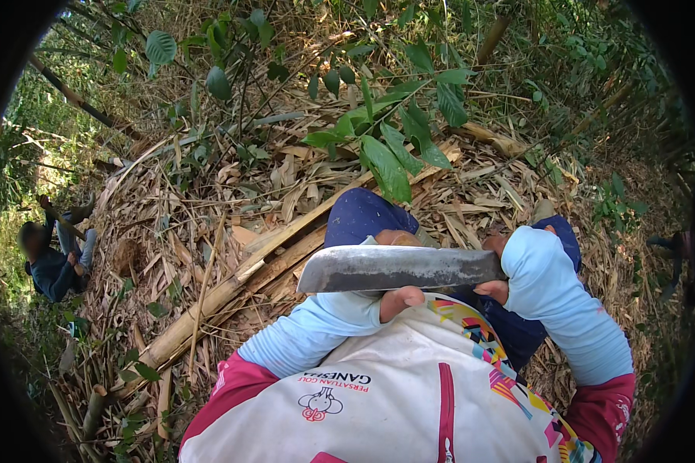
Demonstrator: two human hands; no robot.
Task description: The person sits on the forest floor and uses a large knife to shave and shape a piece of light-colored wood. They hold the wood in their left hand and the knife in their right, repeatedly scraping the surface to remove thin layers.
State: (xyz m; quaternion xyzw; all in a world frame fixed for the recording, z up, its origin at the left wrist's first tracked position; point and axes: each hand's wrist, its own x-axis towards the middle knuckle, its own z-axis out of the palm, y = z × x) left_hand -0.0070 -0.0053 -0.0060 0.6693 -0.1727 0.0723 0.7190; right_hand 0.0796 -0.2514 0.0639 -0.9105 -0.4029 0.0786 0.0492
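Note:
A machete [398, 268] with a broad, dark, worn steel blade lies crosswise in front of my body, its squared tip to the left. My right hand [496, 270] is closed at the blade's right end; the handle is hidden in it. My left hand [401, 302] is under the middle of the blade, its thumb along the near edge and part of the hand showing past the far edge. The blade covers most of its fingers, which appear curled against it. Pale blue sleeves cover both my forearms.
Split dry bamboo poles [208, 309] run diagonally at my left over a litter of dry leaves [293, 174]. A leafy green sapling [386, 158] leans in just ahead of my knees. Another person [54, 262] sits at far left. A cut stump [95, 409] stands at lower left.

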